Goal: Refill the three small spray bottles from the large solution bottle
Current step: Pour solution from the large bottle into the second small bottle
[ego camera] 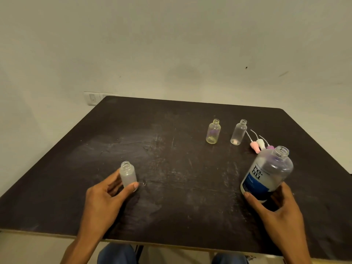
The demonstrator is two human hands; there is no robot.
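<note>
Holding one small spray bottle [128,176] upright near the front left of the dark, scuffed tabletop [171,216], the left hand [106,197] curls its thumb and fingers round the frosted body. The right hand [276,204] grips the large solution bottle [266,172] at its base, near the front right, tilted with its open neck pointing up and away.

The pour seems about to begin. To do it well, bring the large neck close above the small one, tip slowly and keep the small bottle steady, since its mouth is narrow.

Further back stand two more uncapped spray bottles, one clear [213,132] and one frosted [238,132], both looking nearly empty. Just right of them lie three spray tops [259,144], pink, white and purple.
</note>
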